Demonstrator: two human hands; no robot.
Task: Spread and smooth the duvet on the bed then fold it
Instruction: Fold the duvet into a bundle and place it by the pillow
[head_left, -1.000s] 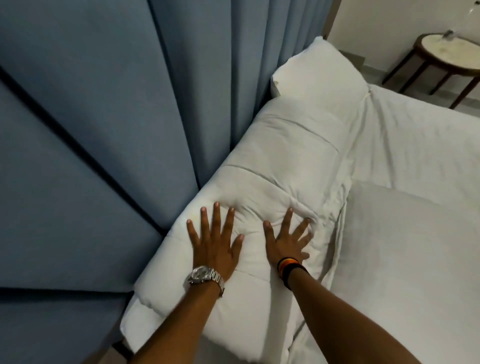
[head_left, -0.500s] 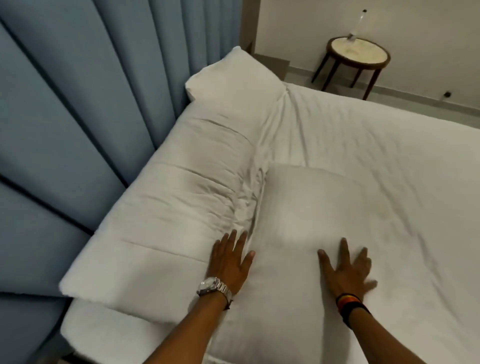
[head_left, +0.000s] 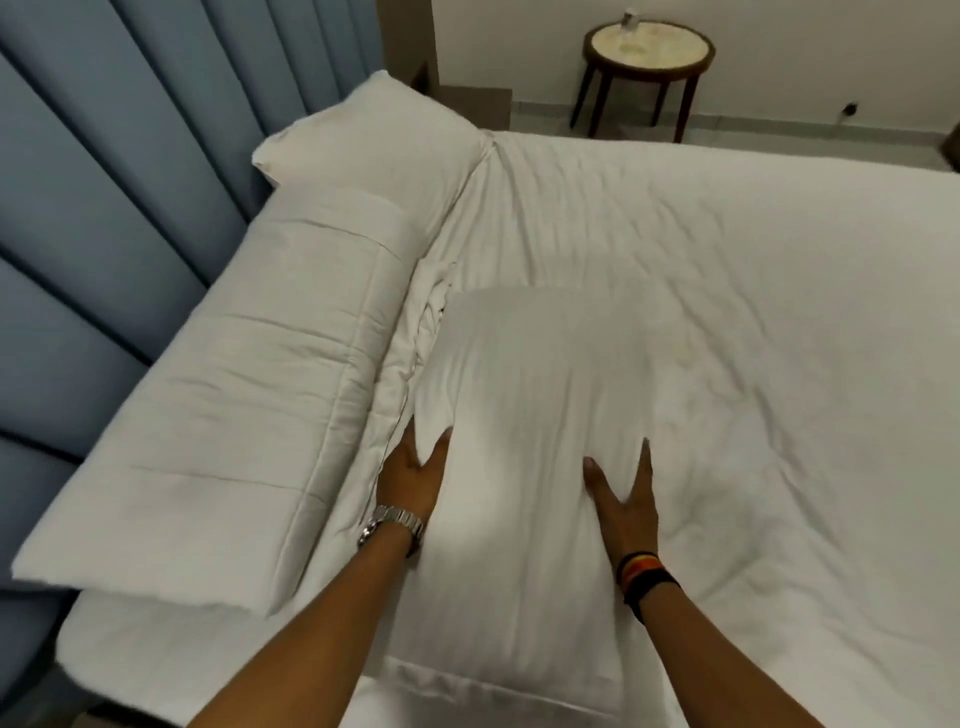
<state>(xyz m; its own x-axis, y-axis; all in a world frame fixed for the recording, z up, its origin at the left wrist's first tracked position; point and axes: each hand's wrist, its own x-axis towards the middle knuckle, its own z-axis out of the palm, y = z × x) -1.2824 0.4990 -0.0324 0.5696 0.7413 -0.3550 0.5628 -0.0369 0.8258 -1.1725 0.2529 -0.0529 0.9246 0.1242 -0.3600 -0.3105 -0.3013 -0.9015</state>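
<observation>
The duvet (head_left: 208, 415) lies folded at nine o'clock, the task seemingly done, while the left hand (head_left: 410, 478) and right hand (head_left: 623, 499) press unclenched, straight-fingered, on the pillow (head_left: 530, 364).

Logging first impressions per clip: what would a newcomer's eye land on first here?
Two bare hands meet a white pillow on the bed: the left hand at its left edge, the right hand pressing its right side with spread fingers. To the left, a folded duvet lies along the blue padded headboard; a round side table stands beyond.
</observation>
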